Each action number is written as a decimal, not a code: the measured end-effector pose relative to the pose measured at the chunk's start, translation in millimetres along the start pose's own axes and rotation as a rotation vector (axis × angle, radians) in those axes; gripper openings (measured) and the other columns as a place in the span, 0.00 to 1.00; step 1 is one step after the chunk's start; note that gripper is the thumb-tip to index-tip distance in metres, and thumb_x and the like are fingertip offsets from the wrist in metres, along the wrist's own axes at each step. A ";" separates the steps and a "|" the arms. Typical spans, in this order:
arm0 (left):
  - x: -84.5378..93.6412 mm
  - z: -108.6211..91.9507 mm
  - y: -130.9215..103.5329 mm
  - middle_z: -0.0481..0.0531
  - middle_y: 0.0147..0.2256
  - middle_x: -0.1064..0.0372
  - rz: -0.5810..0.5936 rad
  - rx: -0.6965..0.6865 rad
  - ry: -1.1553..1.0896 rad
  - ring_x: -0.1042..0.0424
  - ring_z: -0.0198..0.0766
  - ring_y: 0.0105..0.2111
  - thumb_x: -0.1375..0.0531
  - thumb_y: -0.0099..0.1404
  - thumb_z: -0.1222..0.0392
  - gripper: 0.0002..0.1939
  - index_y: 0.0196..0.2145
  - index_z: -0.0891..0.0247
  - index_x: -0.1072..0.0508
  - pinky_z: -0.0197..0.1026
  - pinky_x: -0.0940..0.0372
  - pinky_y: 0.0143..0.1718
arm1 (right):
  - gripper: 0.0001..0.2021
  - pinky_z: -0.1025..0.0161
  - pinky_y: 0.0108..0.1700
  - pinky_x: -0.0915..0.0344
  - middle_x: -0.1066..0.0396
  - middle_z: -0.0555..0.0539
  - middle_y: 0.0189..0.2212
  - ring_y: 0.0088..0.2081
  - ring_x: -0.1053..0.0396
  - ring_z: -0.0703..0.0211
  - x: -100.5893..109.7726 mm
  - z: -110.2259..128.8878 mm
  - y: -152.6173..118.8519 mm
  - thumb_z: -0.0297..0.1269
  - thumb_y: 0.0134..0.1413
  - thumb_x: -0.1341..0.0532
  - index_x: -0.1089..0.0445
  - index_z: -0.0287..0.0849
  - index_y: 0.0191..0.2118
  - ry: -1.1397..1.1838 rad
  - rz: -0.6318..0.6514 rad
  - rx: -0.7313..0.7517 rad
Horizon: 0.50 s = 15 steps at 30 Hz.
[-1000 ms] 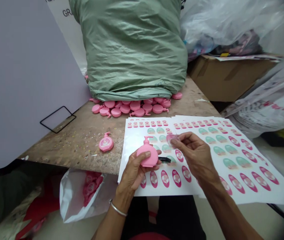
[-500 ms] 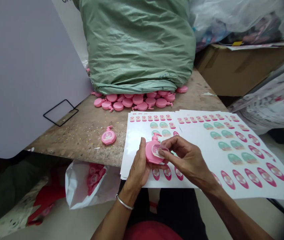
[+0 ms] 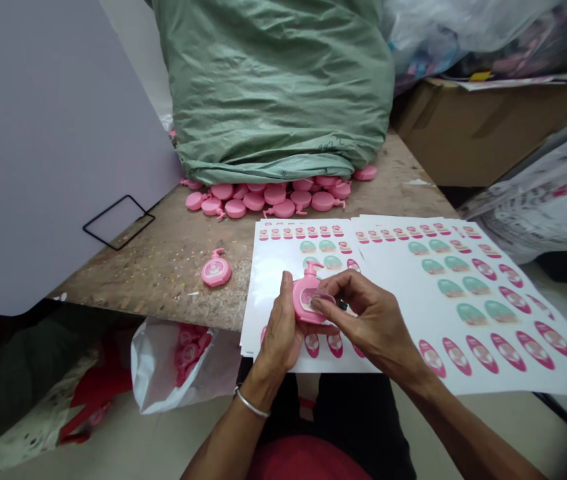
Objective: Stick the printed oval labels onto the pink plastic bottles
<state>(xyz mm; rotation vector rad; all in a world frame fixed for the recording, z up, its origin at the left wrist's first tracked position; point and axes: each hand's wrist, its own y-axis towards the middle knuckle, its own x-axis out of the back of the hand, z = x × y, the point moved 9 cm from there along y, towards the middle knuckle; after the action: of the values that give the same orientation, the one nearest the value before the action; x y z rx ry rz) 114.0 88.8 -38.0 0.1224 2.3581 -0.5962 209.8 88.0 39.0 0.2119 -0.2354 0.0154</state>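
A small pink toy pump bottle (image 3: 302, 308) is upright in my left hand (image 3: 282, 328), which is closed around its side and base. My right hand (image 3: 363, 313) pinches a sticker (image 3: 317, 297) between thumb and forefinger against the bottle's front; its far edge is hidden by the fingers. Under both hands lie white sticker sheets (image 3: 388, 267) printed with pink and green labels. Left of the sheets, another pink pump bottle (image 3: 216, 271) with a label on its front lies on the wooden table (image 3: 163, 280).
Several unlabelled pink bottles (image 3: 275, 195) lie at the foot of a big green sack (image 3: 278, 87). A white bag (image 3: 156, 373) with pink pieces hangs below the table edge. A pale panel (image 3: 63, 133) stands left, a cardboard box (image 3: 483, 133) right.
Both hands stay at the bottle with only a slight shift. The right thumb and forefinger have moved slightly left over the bottle's front. The view has tilted a little.
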 end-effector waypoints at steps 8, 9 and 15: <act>3.8 0.1 1.0 0.60 0.38 0.25 -0.043 -0.022 -0.019 0.24 0.43 0.37 0.48 0.65 0.40 0.29 0.46 0.71 0.27 0.38 0.28 0.31 | 0.06 0.65 0.35 0.35 0.34 0.53 0.27 0.30 0.34 0.65 -2.1 -6.1 1.0 0.33 0.51 0.36 0.35 0.43 0.30 0.032 -0.019 -0.015; 4.3 -0.1 1.3 0.60 0.38 0.25 -0.049 -0.025 -0.020 0.25 0.43 0.38 0.48 0.65 0.40 0.29 0.45 0.71 0.27 0.37 0.28 0.31 | 0.06 0.65 0.34 0.35 0.34 0.53 0.27 0.30 0.34 0.65 -2.1 -6.1 1.3 0.33 0.51 0.36 0.35 0.43 0.30 0.034 -0.019 -0.015; 6.5 -0.3 3.7 0.60 0.39 0.26 -0.062 -0.026 -0.022 0.26 0.45 0.41 0.48 0.64 0.40 0.28 0.46 0.69 0.28 0.37 0.28 0.31 | 0.06 0.64 0.34 0.35 0.34 0.52 0.27 0.30 0.34 0.64 -2.4 -6.0 2.8 0.33 0.51 0.36 0.36 0.42 0.29 0.017 -0.024 -0.012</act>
<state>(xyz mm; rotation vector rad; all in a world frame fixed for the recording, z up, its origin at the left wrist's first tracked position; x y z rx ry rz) 109.8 91.8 -43.5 0.0308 2.3545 -0.5930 208.7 92.1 33.3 0.2021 -0.2158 -0.0080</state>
